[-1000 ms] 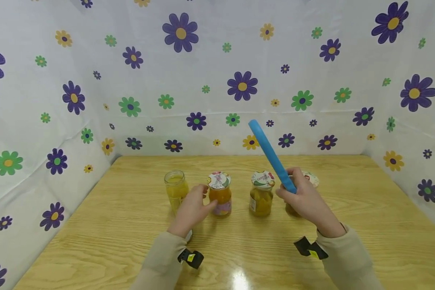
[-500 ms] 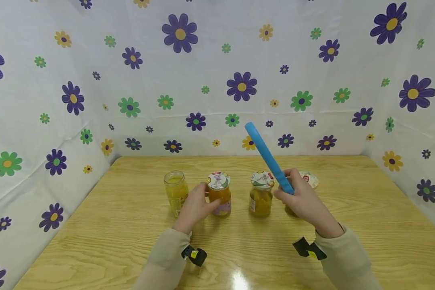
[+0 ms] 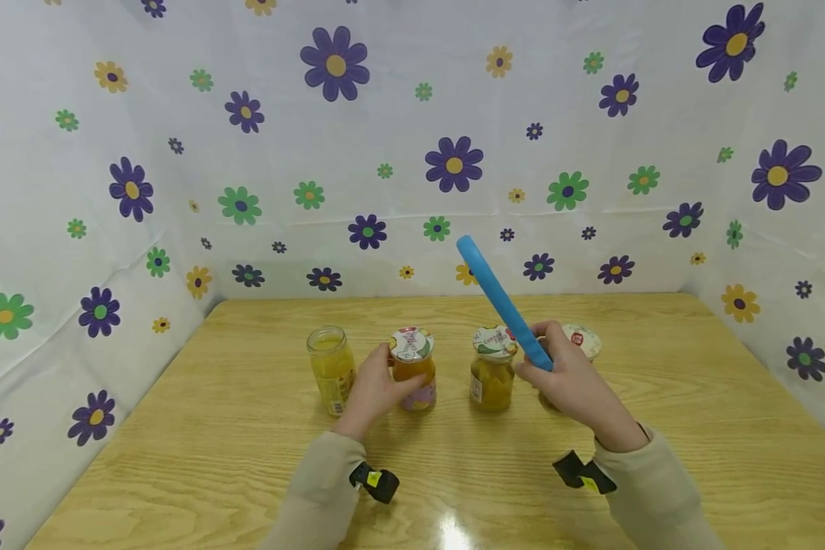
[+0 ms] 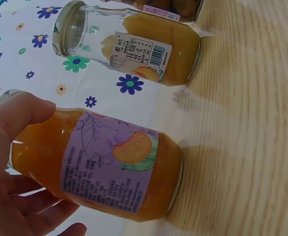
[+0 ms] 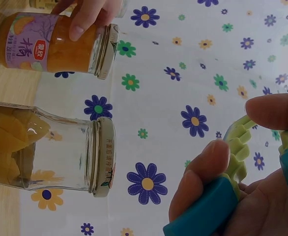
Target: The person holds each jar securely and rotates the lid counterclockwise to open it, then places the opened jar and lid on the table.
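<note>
My left hand (image 3: pixel 374 389) grips a jar of orange fruit (image 3: pixel 418 391) upright on the table. In the left wrist view its thumb lies across the jar's shoulder (image 4: pixel 41 142), fingers on the far side. The jar wears a patterned lid (image 3: pixel 412 344) and a purple label (image 4: pixel 107 164). My right hand (image 3: pixel 584 386) holds a blue jar opener (image 3: pixel 502 298) raised above the table. Lime teeth (image 5: pixel 240 147) line its inner edge in the right wrist view. Below and left of that hand stands a lidded jar of yellowish fruit (image 3: pixel 493 386).
A lidless jar with yellow contents (image 3: pixel 330 370) stands left of the left hand. Another lidded jar (image 3: pixel 584 341) is mostly hidden behind the right hand. Flower-printed white cloth (image 3: pixel 385 114) rises behind and beside the wooden table (image 3: pixel 199 458).
My left hand has moved slightly right and closed round the orange fruit jar. The jar opener has shifted a little left and down in the right hand.
</note>
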Motion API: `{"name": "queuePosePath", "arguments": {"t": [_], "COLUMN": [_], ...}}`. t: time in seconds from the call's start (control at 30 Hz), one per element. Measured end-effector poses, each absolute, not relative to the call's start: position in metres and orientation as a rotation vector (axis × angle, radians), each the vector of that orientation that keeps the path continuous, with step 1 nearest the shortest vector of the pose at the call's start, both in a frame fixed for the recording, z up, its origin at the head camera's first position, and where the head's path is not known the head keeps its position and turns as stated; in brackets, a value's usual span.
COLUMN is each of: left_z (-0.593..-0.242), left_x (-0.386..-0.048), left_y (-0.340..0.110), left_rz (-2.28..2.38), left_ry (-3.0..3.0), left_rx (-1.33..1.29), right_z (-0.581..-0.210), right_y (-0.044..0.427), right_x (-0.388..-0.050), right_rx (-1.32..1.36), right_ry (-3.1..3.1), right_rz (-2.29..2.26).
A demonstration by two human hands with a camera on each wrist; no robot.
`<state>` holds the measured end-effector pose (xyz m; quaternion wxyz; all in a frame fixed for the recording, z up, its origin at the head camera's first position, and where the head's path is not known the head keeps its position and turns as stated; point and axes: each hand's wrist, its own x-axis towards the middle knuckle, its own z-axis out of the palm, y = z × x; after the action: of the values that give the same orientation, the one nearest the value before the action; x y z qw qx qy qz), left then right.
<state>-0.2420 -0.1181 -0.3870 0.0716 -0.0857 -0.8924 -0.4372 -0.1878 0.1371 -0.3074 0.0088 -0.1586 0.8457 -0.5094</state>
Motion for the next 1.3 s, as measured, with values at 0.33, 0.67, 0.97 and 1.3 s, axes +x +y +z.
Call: {"name": "queuePosePath", "arguments": {"t": [0.33, 0.67, 0.97, 1.3], "left_z": [-0.392, -0.395, -0.396, -0.401], "left_x": [-0.246, -0.248, -0.247, -0.249], "left_y": [-0.112, -0.110, -0.108, -0.108], "left_rz": [-1.472, -1.501, -1.541, -1.601], "left_ry": [-2.629, -2.624, -2.599, -2.563], "left_rx": [-0.214, -0.186, -0.136, -0.140], "right_z": [-0.308, -0.307, -0.308, -0.309], "right_y": [0.137, 0.135, 0.136, 0.135], "right_x": [-0.188, -0.187, -0.187, -0.187], "right_rx": [-0.511, -0.514, -0.516, -0.523], "right_ry": [2.611, 2.606, 2.608, 2.645], "right_rz": [-1.608, -1.608, -1.600, -1.578]}}
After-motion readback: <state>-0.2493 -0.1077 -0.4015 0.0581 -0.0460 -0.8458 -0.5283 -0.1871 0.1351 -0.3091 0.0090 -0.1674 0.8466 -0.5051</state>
